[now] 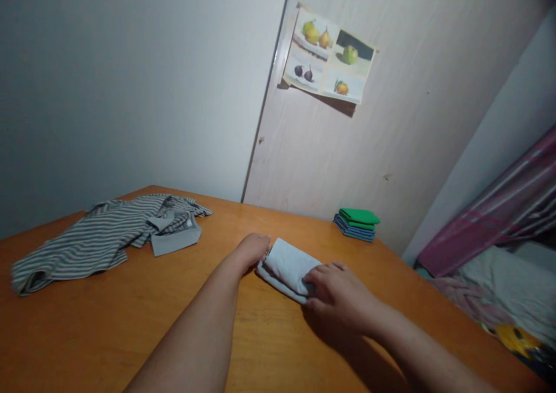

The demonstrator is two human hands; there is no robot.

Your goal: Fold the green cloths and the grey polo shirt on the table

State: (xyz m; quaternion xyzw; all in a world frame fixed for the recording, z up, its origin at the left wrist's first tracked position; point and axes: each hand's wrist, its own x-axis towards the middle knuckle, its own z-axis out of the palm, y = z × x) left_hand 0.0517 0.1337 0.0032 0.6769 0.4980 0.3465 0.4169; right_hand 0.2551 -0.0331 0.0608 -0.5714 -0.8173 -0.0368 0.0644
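A small light-blue folded cloth (286, 264) lies on the orange wooden table (130, 300), near its middle. My left hand (252, 250) is curled against the cloth's left end, fingers tucked at its edge. My right hand (339, 292) grips the cloth's right end, fingers closed over the fold. Both forearms reach in from the bottom of the view.
A striped grey garment (99, 234) lies crumpled at the table's left, a grey folded piece (176, 239) on it. A stack of folded blue and green cloths (357, 223) sits at the far edge. A bed with pink bedding (499, 248) stands right of the table.
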